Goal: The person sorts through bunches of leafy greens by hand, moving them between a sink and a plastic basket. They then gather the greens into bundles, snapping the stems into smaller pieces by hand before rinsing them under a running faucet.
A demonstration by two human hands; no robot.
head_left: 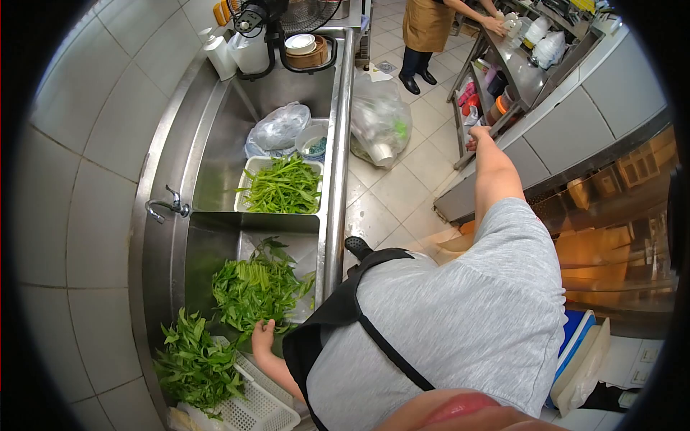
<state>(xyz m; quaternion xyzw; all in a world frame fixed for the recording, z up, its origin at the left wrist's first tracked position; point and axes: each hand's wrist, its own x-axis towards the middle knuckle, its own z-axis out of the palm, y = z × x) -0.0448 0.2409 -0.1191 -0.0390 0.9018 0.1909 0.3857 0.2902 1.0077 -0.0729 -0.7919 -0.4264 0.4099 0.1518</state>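
Note:
My left hand (264, 336) is at the near edge of a pile of leafy greens (251, 287) in the near sink basin (298, 248). Its thumb and fingers look apart, with nothing visible between them. More leafy stems (198, 363) spill over a white perforated basket (262, 402) to its left. Stretched out to the right, my right hand (478, 136) is beside a metal shelf rack (460, 93), fingers curled; what they hold, if anything, is too small to tell. Trimmed green stems (284, 185) fill a white basket (247, 169) in the far basin.
A faucet (169, 204) is on the left sink ledge. Beyond the stems are a plastic bag (282, 128) and a tub (311, 140). A filled clear bag (381, 118) stands on the floor. Another person (424, 29) in a brown apron reaches toward the rack. A fan (284, 18) overhangs the sink.

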